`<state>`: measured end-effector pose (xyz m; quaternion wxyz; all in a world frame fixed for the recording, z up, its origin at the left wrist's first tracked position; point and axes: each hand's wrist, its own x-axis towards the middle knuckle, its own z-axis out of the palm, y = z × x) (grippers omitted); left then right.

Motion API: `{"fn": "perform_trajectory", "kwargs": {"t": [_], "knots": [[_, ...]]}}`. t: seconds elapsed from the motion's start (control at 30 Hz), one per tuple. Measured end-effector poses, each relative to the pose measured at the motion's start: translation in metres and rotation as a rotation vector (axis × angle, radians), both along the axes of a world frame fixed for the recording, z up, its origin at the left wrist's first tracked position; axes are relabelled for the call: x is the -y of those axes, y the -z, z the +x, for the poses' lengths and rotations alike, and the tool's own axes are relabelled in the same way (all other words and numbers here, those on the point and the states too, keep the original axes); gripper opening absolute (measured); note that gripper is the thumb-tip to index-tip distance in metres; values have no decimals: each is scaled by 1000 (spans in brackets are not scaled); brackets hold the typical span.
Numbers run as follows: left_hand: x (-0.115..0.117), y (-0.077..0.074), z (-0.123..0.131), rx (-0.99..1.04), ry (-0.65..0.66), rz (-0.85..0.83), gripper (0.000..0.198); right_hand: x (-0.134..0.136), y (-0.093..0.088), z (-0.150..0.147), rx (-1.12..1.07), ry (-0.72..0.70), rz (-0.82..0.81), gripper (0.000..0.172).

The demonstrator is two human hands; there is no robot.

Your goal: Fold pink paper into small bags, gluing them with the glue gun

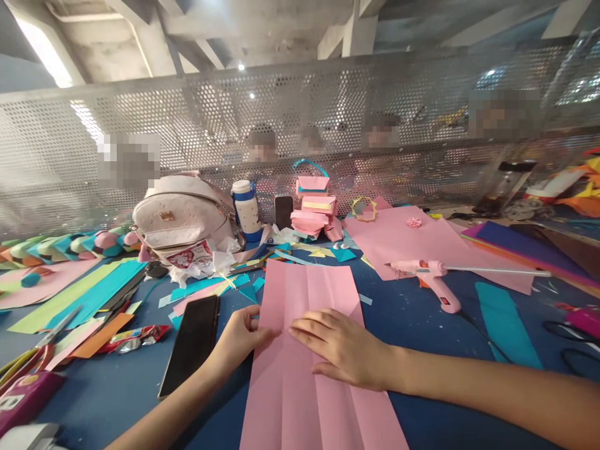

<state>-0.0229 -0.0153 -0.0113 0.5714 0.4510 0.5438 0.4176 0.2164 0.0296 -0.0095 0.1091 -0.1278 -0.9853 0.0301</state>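
A long sheet of pink paper (300,400) with lengthwise creases lies in front of me on the blue table. At its left edge, my left hand (244,340) is closed, thumb on top of the sheet and fingers curled at the border. My right hand (344,347) rests palm down across the creases, its fingers stretched out and pointing left. A black phone (190,344) lies just left of my left hand. Beyond my right hand is a pink hot glue gun (429,272) on its side.
At the back stand a white backpack (182,209), a bottle (247,212) and folded pink paper boxes (313,209). Scissors (51,337) and coloured paper strips (103,290) lie left. Large pink sheets (403,231) are at back right. A perforated metal screen (206,125) borders the table; people are behind it.
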Motion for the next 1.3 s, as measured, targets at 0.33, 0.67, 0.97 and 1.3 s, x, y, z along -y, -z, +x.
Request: {"fn": "perform_trajectory", "kwargs": {"t": [0.33, 0.67, 0.97, 1.3], "knots": [[3, 0, 5, 100, 0, 25, 34, 0, 1, 2, -57, 4, -18, 58], [4, 2, 7, 55, 28, 123, 29, -11, -6, 3, -276, 160, -66, 34], [6, 0, 7, 5, 14, 145, 30, -74, -44, -3, -331, 472, -214, 42], [10, 7, 10, 123, 51, 177, 34, -80, -64, -21, -264, 482, -349, 14]]}}
